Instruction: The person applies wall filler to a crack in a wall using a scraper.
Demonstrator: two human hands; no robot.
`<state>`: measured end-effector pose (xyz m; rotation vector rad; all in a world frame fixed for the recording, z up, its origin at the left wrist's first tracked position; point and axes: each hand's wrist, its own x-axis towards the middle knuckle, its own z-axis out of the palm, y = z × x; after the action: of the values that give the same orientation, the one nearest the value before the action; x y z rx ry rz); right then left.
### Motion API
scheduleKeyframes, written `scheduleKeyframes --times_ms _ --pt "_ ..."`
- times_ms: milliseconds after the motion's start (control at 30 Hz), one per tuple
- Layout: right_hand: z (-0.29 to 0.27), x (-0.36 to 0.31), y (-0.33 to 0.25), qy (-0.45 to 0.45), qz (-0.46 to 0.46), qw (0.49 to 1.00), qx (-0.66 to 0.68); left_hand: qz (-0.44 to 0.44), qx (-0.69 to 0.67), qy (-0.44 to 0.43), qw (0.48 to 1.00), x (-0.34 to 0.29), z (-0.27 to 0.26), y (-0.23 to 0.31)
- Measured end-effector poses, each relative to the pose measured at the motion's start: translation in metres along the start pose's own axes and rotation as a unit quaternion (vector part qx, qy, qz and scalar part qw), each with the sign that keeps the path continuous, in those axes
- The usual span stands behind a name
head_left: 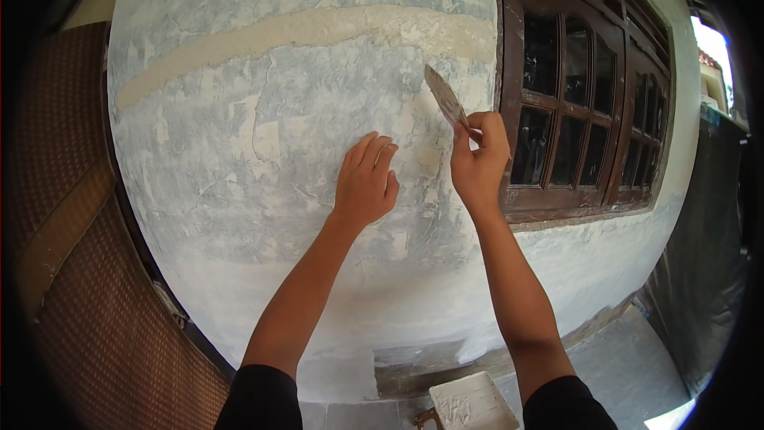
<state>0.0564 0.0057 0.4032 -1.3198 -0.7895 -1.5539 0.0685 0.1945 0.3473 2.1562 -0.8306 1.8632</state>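
In my right hand (480, 161) is a putty knife (446, 97), its blade smeared with filler and pointing up and to the left, near the wall. Fingers wrap round its handle, hiding most of it. My left hand (366, 179) is raised in front of the wall with fingers spread and slightly bent, holding nothing; whether it touches the surface I cannot tell. The wall (318, 95) is patchy grey and white. Across its upper part runs a beige band of filler (318, 29), rougher toward its right end.
A brown wooden window (577, 103) with small panes stands right of my right hand. Below, between my forearms, sits a white tray (469, 406) with filler in it, beside a brown-handled tool (428, 418). A woven brown panel (119, 295) is at left, a dark sheet (700, 271) at right.
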Motion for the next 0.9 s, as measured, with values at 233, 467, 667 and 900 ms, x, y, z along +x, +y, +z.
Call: scheduleKeyframes --times_ms 233,467,667,900 --pt "0.045 0.023 0.006 -0.017 -0.316 0.924 -0.214 0.047 0.042 0.015 0.998 0.016 -0.001 -0.032" --pt "0.066 0.032 0.023 -0.031 -0.405 0.870 -0.279 0.057 0.024 0.030 0.998 0.016 0.012 -0.047" --pt "0.070 0.038 0.025 -0.018 -0.420 0.855 -0.303 0.059 0.032 0.038 0.997 0.014 0.015 -0.049" --pt "0.086 0.033 0.028 -0.013 -0.420 0.851 -0.313 0.061 0.025 0.045 0.997 0.014 0.015 -0.049"
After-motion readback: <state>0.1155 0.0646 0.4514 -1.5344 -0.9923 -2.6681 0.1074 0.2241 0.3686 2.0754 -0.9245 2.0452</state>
